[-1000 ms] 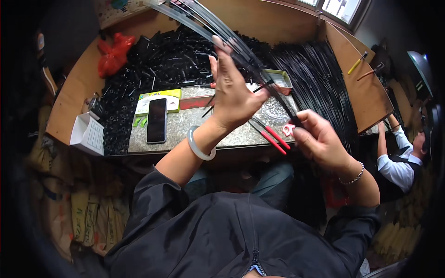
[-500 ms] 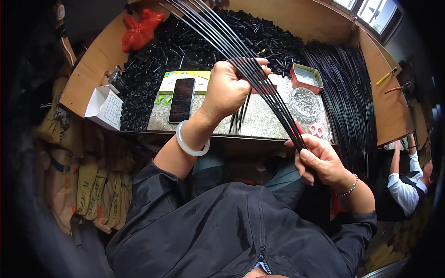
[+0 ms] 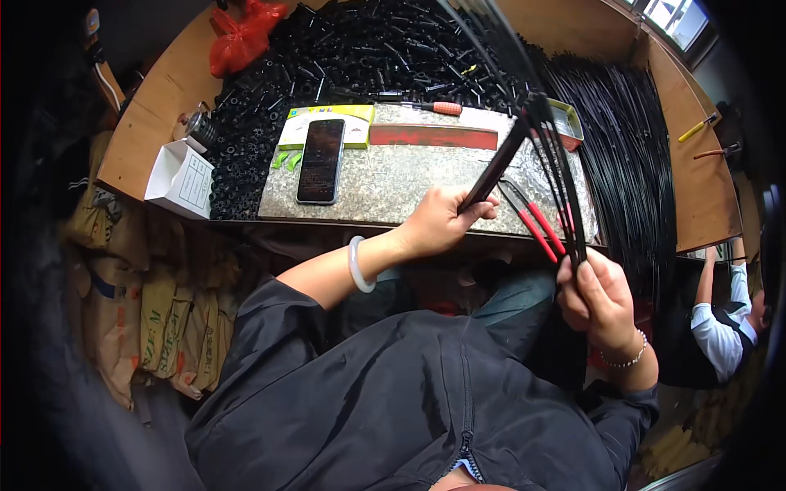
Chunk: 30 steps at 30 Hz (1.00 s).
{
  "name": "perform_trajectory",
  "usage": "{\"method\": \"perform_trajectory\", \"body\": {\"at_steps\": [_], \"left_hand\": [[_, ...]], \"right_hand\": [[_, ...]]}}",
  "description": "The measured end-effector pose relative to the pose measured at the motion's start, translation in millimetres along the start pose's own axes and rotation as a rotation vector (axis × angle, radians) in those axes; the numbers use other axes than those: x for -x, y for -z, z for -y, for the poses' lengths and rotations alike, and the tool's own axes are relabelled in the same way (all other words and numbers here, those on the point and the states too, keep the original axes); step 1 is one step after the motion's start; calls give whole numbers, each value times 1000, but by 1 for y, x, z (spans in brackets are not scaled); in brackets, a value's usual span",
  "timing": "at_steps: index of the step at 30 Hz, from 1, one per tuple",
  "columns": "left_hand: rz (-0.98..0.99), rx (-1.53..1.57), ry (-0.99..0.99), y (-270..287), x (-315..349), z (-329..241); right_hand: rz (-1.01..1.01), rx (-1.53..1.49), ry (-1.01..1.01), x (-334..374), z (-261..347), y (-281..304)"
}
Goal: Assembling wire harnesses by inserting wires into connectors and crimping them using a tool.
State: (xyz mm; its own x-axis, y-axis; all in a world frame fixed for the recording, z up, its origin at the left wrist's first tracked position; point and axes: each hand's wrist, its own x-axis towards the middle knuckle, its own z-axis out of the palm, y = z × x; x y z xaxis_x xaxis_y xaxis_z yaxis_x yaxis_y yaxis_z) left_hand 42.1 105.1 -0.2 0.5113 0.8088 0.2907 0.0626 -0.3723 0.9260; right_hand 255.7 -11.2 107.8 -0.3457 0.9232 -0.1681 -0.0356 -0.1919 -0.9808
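A bundle of thin black metal rods, like umbrella ribs, is gripped at its lower ends by my right hand. My left hand is closed round the lower end of a thick dark strip of rods that slants up to the right. The strip and the ribs meet near the tin box, where the upper rods are smeared by motion. Pliers with red handles lie on the speckled board, partly behind the ribs. A phone and a red bar lie further left.
Small black parts are heaped at the back. A stack of long black rods fills the right side. Wooden walls enclose the bench. A white box stands left; another person sits far right.
My left hand has moved down and right, and now holds the dark strip instead of gripping the ribs midway. My right hand has shifted right, and the ribs stand steeper.
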Motion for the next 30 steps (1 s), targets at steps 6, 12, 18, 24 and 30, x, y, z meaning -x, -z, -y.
{"method": "perform_trajectory", "body": {"at_steps": [6, 12, 18, 24, 30], "left_hand": [[-174, -661, -605, 78, -97, 46], [80, -1595, -97, 107, -94, 75], [387, -732, -271, 62, -33, 44], [333, -581, -502, 44, -19, 88], [499, -872, -535, 51, -3, 108]], "right_hand": [[-193, 309, 259, -15, -88, -11], [-345, 441, 424, -90, -213, -8], [-320, 440, 380, -114, -255, -7], [-190, 853, 304, -124, -245, -1], [157, 841, 133, -126, -120, 32]]}}
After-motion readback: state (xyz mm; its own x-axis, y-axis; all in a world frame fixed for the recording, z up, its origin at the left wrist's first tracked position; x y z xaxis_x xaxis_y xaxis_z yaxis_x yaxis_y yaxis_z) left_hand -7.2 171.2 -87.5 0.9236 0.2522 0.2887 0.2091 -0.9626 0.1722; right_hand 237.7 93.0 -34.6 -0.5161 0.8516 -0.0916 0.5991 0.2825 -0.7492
